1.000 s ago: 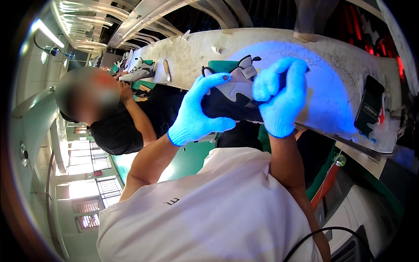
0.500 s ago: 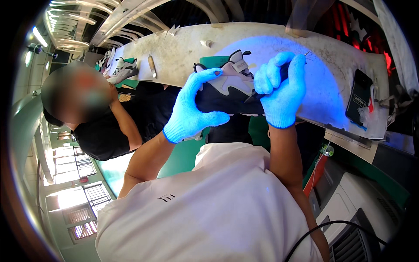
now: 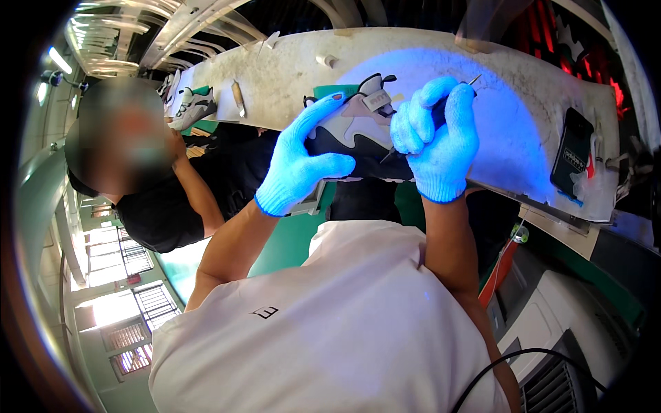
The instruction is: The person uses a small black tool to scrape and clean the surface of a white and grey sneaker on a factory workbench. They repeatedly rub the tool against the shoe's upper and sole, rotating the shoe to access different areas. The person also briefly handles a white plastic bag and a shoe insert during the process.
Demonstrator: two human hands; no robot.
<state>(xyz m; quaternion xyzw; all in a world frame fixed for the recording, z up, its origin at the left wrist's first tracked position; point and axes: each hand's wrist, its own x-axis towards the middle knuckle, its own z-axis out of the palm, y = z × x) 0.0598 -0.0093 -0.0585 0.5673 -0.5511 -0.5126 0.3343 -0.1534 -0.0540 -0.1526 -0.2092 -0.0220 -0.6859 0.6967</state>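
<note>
- The black, grey and white shoe sits at the near edge of the workbench.
- The left hand wraps closed around the shoe.
- The right hand is fisted on a thin tool just right of the shoe.
- A black phone lies well right of the shoe, bare bench between them.

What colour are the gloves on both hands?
Light blue knit gloves on the left hand and right hand, gripping the black, grey and white shoe; head view.
</note>
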